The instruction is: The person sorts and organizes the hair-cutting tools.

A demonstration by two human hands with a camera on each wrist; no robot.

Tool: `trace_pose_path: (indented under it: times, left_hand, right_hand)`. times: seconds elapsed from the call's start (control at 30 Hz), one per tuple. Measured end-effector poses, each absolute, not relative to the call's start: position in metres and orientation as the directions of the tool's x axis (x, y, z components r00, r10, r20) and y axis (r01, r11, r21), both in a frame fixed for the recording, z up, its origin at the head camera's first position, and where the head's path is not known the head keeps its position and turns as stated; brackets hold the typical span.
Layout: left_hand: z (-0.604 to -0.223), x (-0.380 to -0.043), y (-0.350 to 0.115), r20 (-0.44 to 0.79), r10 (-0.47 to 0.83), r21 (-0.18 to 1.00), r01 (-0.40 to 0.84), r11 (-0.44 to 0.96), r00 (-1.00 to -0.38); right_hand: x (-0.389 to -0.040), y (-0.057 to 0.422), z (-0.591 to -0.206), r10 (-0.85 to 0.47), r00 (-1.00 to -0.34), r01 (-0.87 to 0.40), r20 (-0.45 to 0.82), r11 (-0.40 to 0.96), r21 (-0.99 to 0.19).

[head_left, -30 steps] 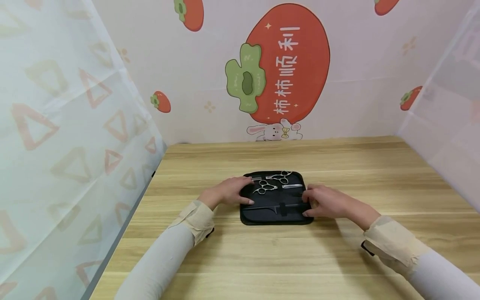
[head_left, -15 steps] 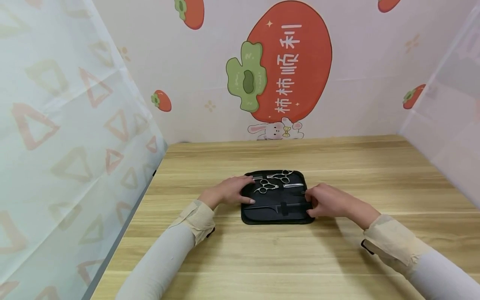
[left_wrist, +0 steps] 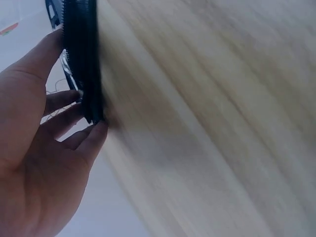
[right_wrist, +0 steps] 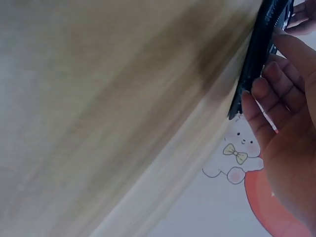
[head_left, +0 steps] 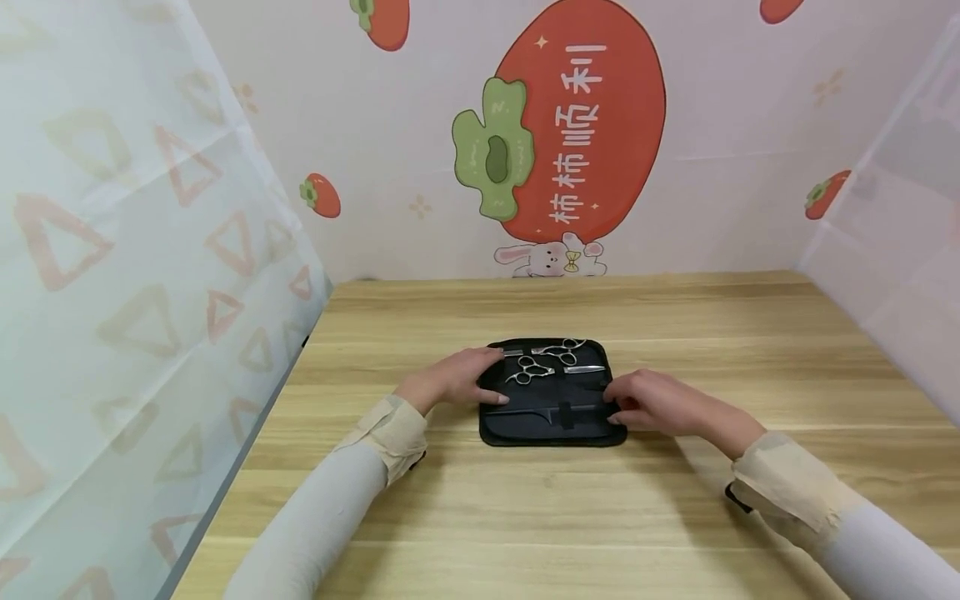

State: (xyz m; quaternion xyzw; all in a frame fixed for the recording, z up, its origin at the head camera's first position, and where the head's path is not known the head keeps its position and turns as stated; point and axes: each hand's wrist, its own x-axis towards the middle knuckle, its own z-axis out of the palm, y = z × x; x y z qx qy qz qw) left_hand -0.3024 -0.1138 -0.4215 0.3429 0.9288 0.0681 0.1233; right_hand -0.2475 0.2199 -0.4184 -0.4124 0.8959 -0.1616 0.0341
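A black zip case [head_left: 517, 435] lies open and flat on the wooden table. Two pairs of silver scissors, one farther back [head_left: 559, 352] and one nearer [head_left: 529, 372], are strapped inside it. A dark tail comb [head_left: 536, 413] sits under a strap along the near side. My left hand [head_left: 459, 379] rests at the case's left edge, thumb over the inside. At the opposite edge is my right hand [head_left: 663, 402], its fingertips and thumb touching the case. Both wrist views show extended fingers against the zipped side, seen on the left case edge [left_wrist: 81, 54] and the right case edge [right_wrist: 254, 61].
The wooden table [head_left: 555, 517] stretches around the case on all sides. Behind it rises a wall sheet [head_left: 405, 150] printed with persimmons and a rabbit. A pale patterned curtain [head_left: 135, 275] hangs along the left edge.
Both hands stay at the case's sides. The right hand's fingertips have shifted slightly along the right edge. The case keeps nearly the same place, and the head view tilts a little.
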Motion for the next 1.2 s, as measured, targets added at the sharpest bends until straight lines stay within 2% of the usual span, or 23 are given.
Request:
trace_pose_path:
  times: [0.3,0.5,0.7,0.87,1.03,1.2]
  left_hand:
    - [-0.426,-0.3,-0.113,-0.204,0.623,0.195,0.592,0.782,-0.755]
    - [-0.423,-0.3,-0.113,-0.223,0.6,0.182,0.572,0.8,-0.768]
    - [-0.421,-0.298,-0.113,-0.221,0.603,0.205,0.567,0.797,-0.767]
    - [-0.422,-0.301,-0.114,-0.173,0.624,0.212,0.59,0.779,-0.762]
    - [-0.42,-0.302,-0.117,-0.168,0.629,0.231,0.59,0.773,-0.759]
    - [-0.414,-0.302,-0.118,-0.181,0.619,0.235,0.578,0.782,-0.764]
  right_hand:
    - [-0.25,0.218,-0.416,-0.748,-0.663,-0.714,0.029,0.62,-0.326]
    - [-0.25,0.217,-0.418,-0.75,-0.658,-0.728,0.065,0.612,-0.311]
    - [-0.249,0.219,-0.421,-0.735,-0.673,-0.709,0.082,0.61,-0.353]
    - [-0.255,0.221,-0.418,-0.725,-0.688,-0.674,0.029,0.624,-0.397]
    - [-0.257,0.222,-0.412,-0.706,-0.707,-0.646,-0.042,0.668,-0.371]
    - [-0.256,0.221,-0.409,-0.719,-0.695,-0.661,-0.026,0.652,-0.371]
